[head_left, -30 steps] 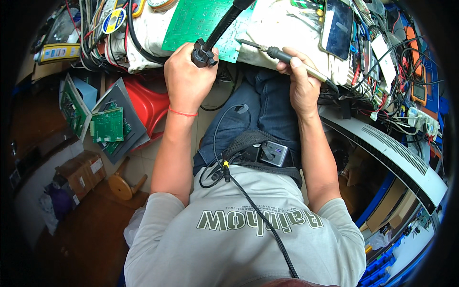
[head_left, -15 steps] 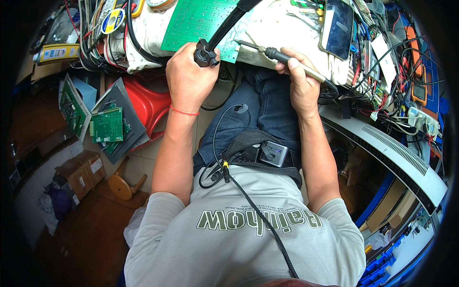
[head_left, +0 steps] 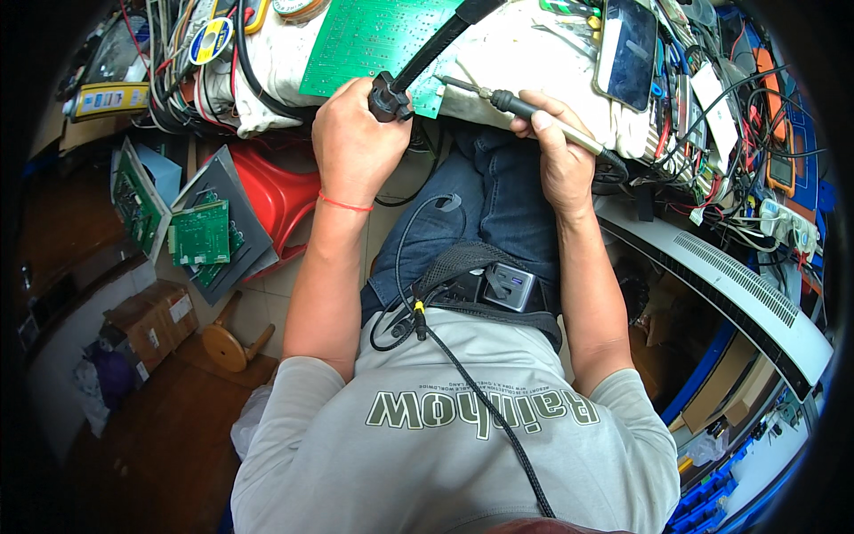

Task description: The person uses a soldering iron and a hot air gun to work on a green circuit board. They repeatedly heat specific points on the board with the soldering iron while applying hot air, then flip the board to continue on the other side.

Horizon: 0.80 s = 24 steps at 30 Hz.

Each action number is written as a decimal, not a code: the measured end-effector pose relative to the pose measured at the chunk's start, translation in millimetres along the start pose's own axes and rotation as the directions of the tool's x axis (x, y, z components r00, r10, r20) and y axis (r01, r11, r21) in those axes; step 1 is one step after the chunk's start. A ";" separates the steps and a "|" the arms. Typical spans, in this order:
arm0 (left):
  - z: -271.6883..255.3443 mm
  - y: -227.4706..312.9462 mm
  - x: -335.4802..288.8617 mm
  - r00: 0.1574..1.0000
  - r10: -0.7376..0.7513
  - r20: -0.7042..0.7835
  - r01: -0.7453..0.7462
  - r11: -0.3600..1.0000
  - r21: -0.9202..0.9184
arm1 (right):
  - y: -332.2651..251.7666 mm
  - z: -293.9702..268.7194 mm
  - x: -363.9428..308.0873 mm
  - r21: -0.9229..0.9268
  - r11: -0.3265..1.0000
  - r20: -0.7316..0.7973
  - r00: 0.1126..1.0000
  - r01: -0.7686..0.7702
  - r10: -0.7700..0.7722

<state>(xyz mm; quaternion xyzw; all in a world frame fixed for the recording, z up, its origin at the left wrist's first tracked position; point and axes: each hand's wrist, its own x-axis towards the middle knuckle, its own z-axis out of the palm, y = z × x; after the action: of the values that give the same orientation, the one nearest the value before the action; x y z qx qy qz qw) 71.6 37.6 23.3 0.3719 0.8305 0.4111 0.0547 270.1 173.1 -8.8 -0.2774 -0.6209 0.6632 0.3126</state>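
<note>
My right hand grips a soldering iron like a pen. Its metal tip points left and lies over or against the right part of a green circuit board; contact is unclear. My left hand, with a red cord round the wrist, is curled at the board's near edge. Its fingertips are hidden, so what it holds cannot be made out. A black rod with a clamp-like end overlaps that hand and part of the board. Whether the hand grips the rod is unclear.
The board lies on a white cloth-covered surface. A phone, tangled cables and a multimeter are at right. A solder spool and thick wires sit at left. Below are a red stool and more circuit boards.
My left hand and the black rod have shifted slightly to the right. The soldering iron and my right hand stay almost in place.
</note>
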 end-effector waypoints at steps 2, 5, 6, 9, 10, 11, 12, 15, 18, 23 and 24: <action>0.5 0.0 0.4 1.000 -0.013 0.013 0.013 1.000 0.026 | 0.2 -1.1 -0.2 -0.012 1.000 0.006 1.000 -0.001 0.001; 2.0 -0.7 1.4 1.000 -0.016 0.019 0.015 0.998 0.058 | 1.5 -2.1 0.3 -0.001 1.000 0.015 1.000 0.011 -0.011; 2.5 -0.9 1.4 1.000 -0.017 0.019 0.016 0.998 0.068 | 2.0 -2.2 0.5 0.006 1.000 0.014 1.000 0.016 -0.016; 2.7 -1.2 1.3 1.000 -0.013 0.020 0.012 0.998 0.055 | 2.6 -2.8 0.7 0.005 1.000 0.019 1.000 0.019 -0.019; 2.0 -1.1 1.5 1.000 -0.007 0.011 0.006 0.999 0.035 | 2.5 -3.1 0.6 0.003 1.000 0.022 1.000 0.018 -0.018; 0.4 -0.9 1.0 1.000 -0.007 0.005 0.007 1.000 0.015 | 2.5 -3.3 0.3 0.002 1.000 0.021 1.000 0.015 -0.015; -1.7 -0.6 0.3 1.000 -0.011 0.000 0.011 1.000 -0.001 | 2.6 -3.5 0.2 0.003 1.000 0.020 1.000 0.012 -0.012; -13.4 -0.6 -3.8 0.984 -0.171 0.050 0.176 0.974 -0.141 | 4.0 -3.9 0.1 0.021 1.000 0.020 1.000 0.018 -0.019; -29.5 -3.7 -13.7 0.966 -0.232 0.116 0.251 0.946 -0.206 | 7.4 -3.6 0.1 0.101 0.995 -0.013 1.000 0.007 -0.006; -44.0 -22.7 -28.0 0.928 -0.316 0.200 0.354 0.913 -0.201 | 11.0 -6.0 0.7 0.089 0.996 0.014 1.000 0.020 -0.021; -44.2 -26.9 -31.1 0.924 -0.324 0.203 0.361 0.913 -0.189 | 11.2 -6.2 0.9 0.083 0.996 0.018 1.000 0.024 -0.025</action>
<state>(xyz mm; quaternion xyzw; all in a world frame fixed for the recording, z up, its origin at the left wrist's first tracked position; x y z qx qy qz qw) 61.0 -21.7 26.1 0.2447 0.8239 0.4530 0.2368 273.4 177.4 -20.4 -0.2504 -0.5990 0.6871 0.3261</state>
